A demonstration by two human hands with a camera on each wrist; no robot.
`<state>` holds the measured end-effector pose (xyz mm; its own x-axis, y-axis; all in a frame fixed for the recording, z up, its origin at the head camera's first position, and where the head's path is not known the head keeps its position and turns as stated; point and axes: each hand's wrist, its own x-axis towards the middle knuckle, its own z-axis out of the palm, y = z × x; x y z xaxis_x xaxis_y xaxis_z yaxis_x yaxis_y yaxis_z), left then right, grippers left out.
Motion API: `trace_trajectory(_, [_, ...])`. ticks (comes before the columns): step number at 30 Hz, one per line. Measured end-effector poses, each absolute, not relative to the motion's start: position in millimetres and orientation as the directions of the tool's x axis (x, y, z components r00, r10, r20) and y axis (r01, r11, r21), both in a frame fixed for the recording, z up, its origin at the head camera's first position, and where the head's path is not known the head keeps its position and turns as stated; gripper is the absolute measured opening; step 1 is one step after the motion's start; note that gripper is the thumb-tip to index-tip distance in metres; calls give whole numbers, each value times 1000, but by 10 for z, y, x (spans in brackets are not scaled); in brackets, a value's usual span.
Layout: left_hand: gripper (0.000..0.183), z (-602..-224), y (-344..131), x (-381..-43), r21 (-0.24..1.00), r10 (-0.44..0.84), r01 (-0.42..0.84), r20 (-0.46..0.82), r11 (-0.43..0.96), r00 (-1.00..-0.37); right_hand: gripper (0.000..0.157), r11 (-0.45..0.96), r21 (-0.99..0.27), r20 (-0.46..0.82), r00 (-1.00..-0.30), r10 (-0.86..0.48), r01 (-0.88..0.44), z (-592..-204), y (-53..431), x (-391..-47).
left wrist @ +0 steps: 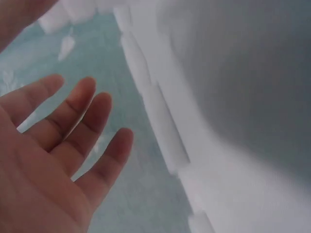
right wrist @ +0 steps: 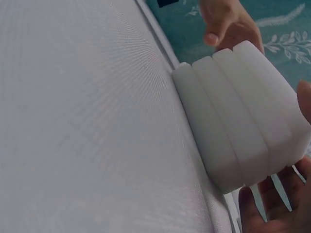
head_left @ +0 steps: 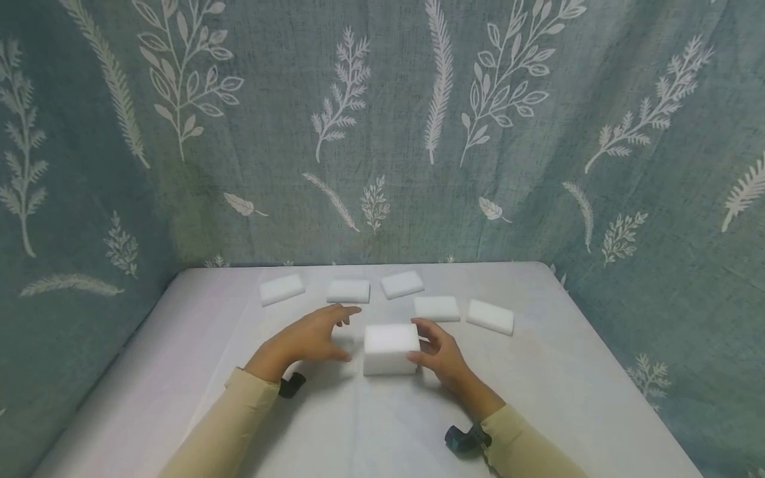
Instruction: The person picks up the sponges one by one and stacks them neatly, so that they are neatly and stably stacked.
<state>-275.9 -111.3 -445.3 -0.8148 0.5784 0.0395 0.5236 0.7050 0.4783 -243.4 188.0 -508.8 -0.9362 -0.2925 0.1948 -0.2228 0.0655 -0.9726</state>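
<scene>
A stack of white, sponge-like blocks (head_left: 391, 350) stands on the table, its layers (right wrist: 233, 111) lying flush in the right wrist view. My right hand (head_left: 441, 355) curves round the stack's right end, with the thumb towards the front and the index finger at the back corner. To the left of the stack, apart from it, my left hand (head_left: 313, 337) hovers with nothing in it. Its fingers (left wrist: 99, 119) are spread and nearly straight in the left wrist view. Where every right fingertip meets the stack is partly hidden.
Several loose white blocks lie flat behind the stack, among them a far left one (head_left: 282, 290) and a far right one (head_left: 490, 317). A pale cloth covers the table (head_left: 370, 431). Green leaf-patterned curtains (head_left: 382, 133) hang behind and at both sides.
</scene>
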Motion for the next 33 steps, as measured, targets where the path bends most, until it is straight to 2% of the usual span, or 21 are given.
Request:
trace_trajectory(7, [71,-4486,-1491,-3005,517,500,455,60,724,-864,70,67,-981,156,-947,-280,-182,-5052,1855,-2412])
trace_trajectory(16, [61,-4587,-1888,-3265,527,372,345,57,777,-926,68,105,-970,178,-935,-306,-219,-4782,1829,-2255])
trace_trajectory(21, [61,-4601,-2033,-3375,497,276,282,87,820,-957,64,73,-966,215,-928,-303,-248,-4798,1829,-2255])
trace_trajectory(26, [61,-4623,-2168,-3472,481,174,197,93,854,-980,65,87,-969,197,-933,-302,-232,-4873,1839,-2298])
trace_trajectory(33, [61,-4661,-2316,-3603,486,149,174,90,856,-985,68,85,-971,189,-934,-303,-224,-5072,1876,-2403])
